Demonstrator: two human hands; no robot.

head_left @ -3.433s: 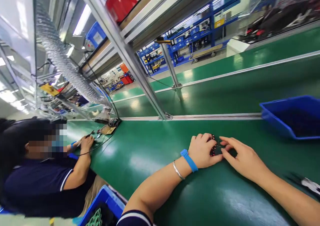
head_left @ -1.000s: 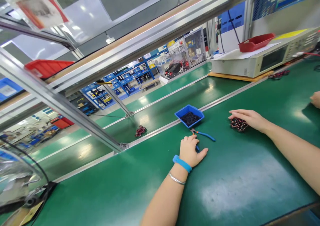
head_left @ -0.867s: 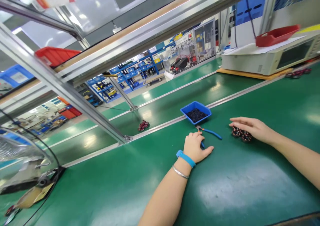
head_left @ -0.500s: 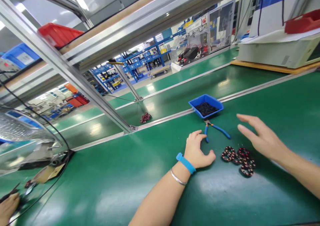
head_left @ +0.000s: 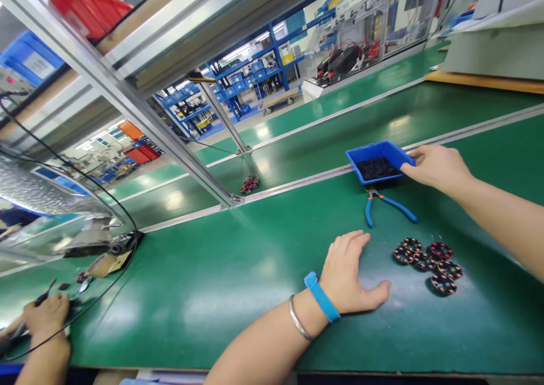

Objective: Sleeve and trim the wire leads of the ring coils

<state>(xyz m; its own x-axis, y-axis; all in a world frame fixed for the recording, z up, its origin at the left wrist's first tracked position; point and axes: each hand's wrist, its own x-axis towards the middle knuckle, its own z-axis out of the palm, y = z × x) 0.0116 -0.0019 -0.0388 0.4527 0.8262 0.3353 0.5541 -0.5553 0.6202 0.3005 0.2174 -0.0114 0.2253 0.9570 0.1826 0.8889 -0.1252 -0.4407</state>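
Note:
My left hand (head_left: 349, 271) lies flat on the green belt (head_left: 238, 271), fingers loosely apart and holding nothing. Just right of it sits a cluster of several dark wound ring coils (head_left: 427, 262). My right hand (head_left: 437, 166) reaches forward and its fingers close on the right corner of a small blue tray (head_left: 369, 148) filled with dark small parts. Blue-handled pliers (head_left: 387, 203) lie on the belt right in front of the tray, between the tray and the coils.
A second clump of coils (head_left: 249, 183) rests on the far conveyor lane behind a metal rail (head_left: 297, 185). A slanted aluminium frame post (head_left: 140, 124) crosses the left. A co-worker's hand (head_left: 45, 316) holds a tool at lower left, near cables. A beige instrument (head_left: 493, 53) stands far right.
My right hand let go of the coils, leaving them on the belt, and moved forward onto the blue tray. My left hand came off the pliers and lies flat.

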